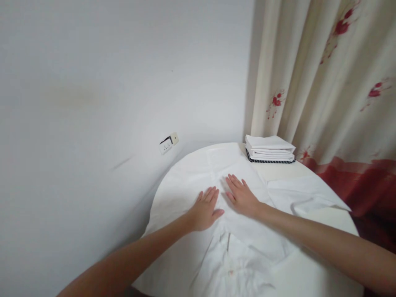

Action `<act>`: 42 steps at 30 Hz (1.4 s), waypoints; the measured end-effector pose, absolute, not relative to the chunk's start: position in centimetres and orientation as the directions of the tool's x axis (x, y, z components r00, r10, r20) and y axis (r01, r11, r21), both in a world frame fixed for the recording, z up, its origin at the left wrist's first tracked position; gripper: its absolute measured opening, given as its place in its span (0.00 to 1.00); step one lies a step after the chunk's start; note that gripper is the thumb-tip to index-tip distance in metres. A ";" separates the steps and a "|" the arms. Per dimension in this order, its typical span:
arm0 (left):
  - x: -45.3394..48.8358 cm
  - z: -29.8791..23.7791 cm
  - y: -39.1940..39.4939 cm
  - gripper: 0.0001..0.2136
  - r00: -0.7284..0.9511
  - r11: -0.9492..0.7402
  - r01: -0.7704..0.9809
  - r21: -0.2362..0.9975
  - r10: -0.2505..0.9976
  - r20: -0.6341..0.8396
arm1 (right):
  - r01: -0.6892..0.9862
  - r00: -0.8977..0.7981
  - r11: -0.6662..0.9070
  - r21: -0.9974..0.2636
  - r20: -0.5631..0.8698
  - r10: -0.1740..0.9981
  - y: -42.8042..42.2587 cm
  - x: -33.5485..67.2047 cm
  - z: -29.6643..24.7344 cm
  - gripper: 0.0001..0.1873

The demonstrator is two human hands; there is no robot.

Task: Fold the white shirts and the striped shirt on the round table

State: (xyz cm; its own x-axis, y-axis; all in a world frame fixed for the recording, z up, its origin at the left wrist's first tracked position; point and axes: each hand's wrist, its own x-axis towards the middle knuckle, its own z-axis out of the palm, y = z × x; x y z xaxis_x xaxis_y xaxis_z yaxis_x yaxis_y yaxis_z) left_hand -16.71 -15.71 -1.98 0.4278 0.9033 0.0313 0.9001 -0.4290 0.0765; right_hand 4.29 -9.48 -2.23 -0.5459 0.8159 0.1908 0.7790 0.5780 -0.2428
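A white garment (216, 247) lies spread over a round table (337, 216), its collar near my body. My left hand (204, 209) rests flat on the cloth with fingers stretched out. My right hand (240, 195) lies flat beside it, fingers also stretched and close together. Both palms press on the middle of the fabric, almost touching each other. One sleeve (306, 196) of the garment stretches out to the right.
A stack of folded white cloths (269, 148) sits at the table's far edge. A cream curtain with red flowers (328, 82) hangs on the right. A white wall (108, 103) with a socket (168, 143) stands close on the left.
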 end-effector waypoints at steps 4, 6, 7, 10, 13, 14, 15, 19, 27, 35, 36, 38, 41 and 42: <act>-16.0 -3.2 -17.8 0.32 0.443 -0.444 0.895 0.049 0.896 0.028 | 0.817 -0.527 0.539 -0.203 0.114 0.842 -10.7 4.9 -4.4 0.35; -16.1 -3.4 -17.9 0.33 0.443 -0.443 0.894 0.061 0.896 0.026 | 0.820 -0.528 0.540 -0.192 0.111 0.842 -10.9 5.0 -4.7 0.34; -16.3 -3.3 -17.9 0.33 0.449 -0.449 0.890 0.077 0.893 0.022 | 0.822 -0.526 0.539 -0.187 0.114 0.843 -11.0 5.1 -4.7 0.34; -17.3 -2.5 -17.9 0.32 0.472 -0.469 0.870 0.149 0.881 0.017 | 0.827 -0.523 0.536 -0.170 0.116 0.844 -11.0 5.1 -4.5 0.33; -19.2 -0.9 -18.6 0.29 0.419 -0.422 0.880 0.216 0.906 0.062 | 0.829 -0.526 0.538 -0.152 0.114 0.843 -11.0 5.1 -4.5 0.33; -20.0 -0.4 -19.0 0.28 0.383 -0.392 0.891 0.228 0.920 0.084 | 0.829 -0.527 0.539 -0.146 0.117 0.842 -11.0 5.1 -4.6 0.33; -21.1 0.1 -19.4 0.27 0.344 -0.361 0.903 0.235 0.933 0.109 | 0.830 -0.527 0.540 -0.141 0.121 0.841 -11.0 5.1 -4.7 0.32; -26.3 1.3 -21.2 0.21 0.187 -0.243 0.933 0.266 0.958 0.218 | 0.827 -0.534 0.548 -0.123 0.129 0.835 -10.9 5.1 -5.1 0.32; -34.5 0.6 -25.3 0.15 -0.110 0.031 0.959 0.282 0.958 0.267 | 0.831 -0.533 0.547 -0.102 0.136 0.835 -10.4 5.3 -5.9 0.33; -37.2 -0.9 -30.8 0.20 -0.162 0.138 0.893 0.428 0.987 0.018 | 0.828 -0.525 0.548 -0.119 0.179 0.832 -9.9 5.5 -7.0 0.32; -37.5 -0.9 -31.7 0.22 -0.146 0.143 0.872 0.467 0.989 -0.029 | 0.824 -0.531 0.557 -0.107 0.200 0.824 -9.9 5.6 -7.1 0.32; -37.7 -0.9 -33.3 0.29 -0.090 0.140 0.839 0.527 0.989 -0.119 | 0.812 -0.547 0.579 -0.076 0.247 0.799 -9.8 5.7 -7.4 0.31; -36.9 -0.8 -35.1 0.35 -0.022 0.101 0.827 0.553 0.989 -0.147 | 0.806 -0.557 0.591 -0.039 0.290 0.778 -9.7 5.9 -7.8 0.31; -36.4 -0.9 -35.5 0.35 -0.014 0.084 0.828 0.554 0.992 -0.128 | 0.806 -0.557 0.591 -0.033 0.294 0.777 -9.6 5.9 -8.0 0.30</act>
State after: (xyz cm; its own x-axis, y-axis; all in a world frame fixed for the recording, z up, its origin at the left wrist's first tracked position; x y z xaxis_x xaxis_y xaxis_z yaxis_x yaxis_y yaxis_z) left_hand -36.41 -35.47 -0.86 -0.0144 0.9916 -0.1282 0.8285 0.0836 0.5537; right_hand 5.91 -9.62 -7.95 -0.5571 0.7766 0.2942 0.8060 0.5909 -0.0334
